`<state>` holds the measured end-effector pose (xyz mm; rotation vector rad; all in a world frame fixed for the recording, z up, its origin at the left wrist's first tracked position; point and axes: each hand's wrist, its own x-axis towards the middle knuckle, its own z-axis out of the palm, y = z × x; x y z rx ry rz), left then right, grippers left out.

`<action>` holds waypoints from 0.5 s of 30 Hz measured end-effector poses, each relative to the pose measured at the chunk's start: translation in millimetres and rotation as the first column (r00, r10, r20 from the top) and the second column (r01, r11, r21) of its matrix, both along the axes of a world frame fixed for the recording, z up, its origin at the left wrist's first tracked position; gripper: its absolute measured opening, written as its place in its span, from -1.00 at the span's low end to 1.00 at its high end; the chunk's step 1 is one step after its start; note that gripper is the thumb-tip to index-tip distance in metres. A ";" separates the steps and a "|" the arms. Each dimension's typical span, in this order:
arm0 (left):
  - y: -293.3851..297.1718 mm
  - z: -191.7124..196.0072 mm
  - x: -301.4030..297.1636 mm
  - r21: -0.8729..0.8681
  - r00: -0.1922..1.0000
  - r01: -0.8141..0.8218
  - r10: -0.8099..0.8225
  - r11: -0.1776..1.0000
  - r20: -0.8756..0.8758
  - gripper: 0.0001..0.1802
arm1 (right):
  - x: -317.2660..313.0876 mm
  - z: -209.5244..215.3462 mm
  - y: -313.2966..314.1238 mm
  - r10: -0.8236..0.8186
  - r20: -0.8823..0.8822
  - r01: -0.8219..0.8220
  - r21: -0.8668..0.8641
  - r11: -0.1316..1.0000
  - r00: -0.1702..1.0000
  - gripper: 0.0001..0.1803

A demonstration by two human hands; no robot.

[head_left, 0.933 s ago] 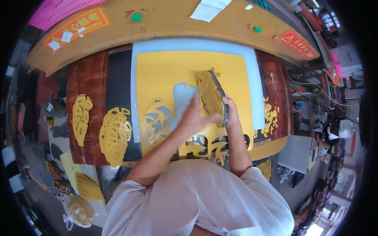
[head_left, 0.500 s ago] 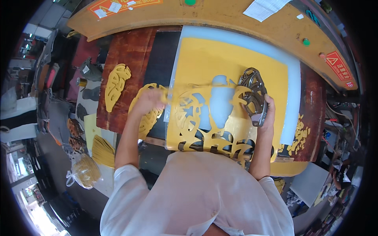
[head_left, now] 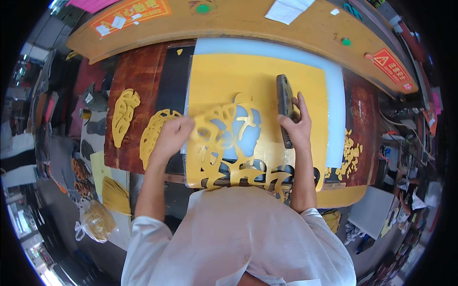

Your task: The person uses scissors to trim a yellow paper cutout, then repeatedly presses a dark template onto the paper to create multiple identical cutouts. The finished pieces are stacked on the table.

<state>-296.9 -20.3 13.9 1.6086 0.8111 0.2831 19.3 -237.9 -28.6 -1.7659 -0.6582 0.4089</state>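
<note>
A yellow sheet (head_left: 257,71) lies on a pale cutting board (head_left: 336,95), its near part full of cut-out openings. My right hand (head_left: 299,126) grips a dark metal cutting die (head_left: 285,107), tilted up on its edge above the sheet, thumb on the near side. My left hand (head_left: 174,136) is closed at the sheet's left edge, beside a blurred bit of yellow; whether the fingers hold anything cannot be made out. Just left of it lie stacked yellow openwork cut pieces (head_left: 151,138), partly hidden by the hand. Another yellow cut piece (head_left: 126,112) rests farther left.
An orange-brown machine beam (head_left: 229,21) with green buttons spans the far side. Small yellow scraps (head_left: 350,152) lie on the reddish-brown table (head_left: 365,114) at the right. At the lower left are a plastic bag of yellow pieces (head_left: 98,221) and a yellow stack (head_left: 116,193).
The die has turned from showing its broad face to standing edge-on. A yellow strip stretched from my left hand toward the die no longer shows. The whole view has shifted slightly.
</note>
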 end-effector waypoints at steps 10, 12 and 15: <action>-21.0 -43.9 36.4 0.251 0.934 0.335 -0.286 0.908 -0.212 -0.70 | 11.9 -57.5 -8.7 0.097 0.715 0.224 -0.340 0.914 0.692 -0.10; -6.8 -48.1 88.7 0.386 0.967 0.182 -0.093 0.904 -0.236 -0.54 | 13.3 -62.8 -7.4 0.076 0.697 0.216 -0.321 0.922 0.713 -0.15; 8.3 -57.4 161.1 0.493 0.925 0.143 0.062 0.858 -0.376 -0.37 | 17.0 -64.2 -4.7 0.072 0.694 0.218 -0.320 0.922 0.717 -0.20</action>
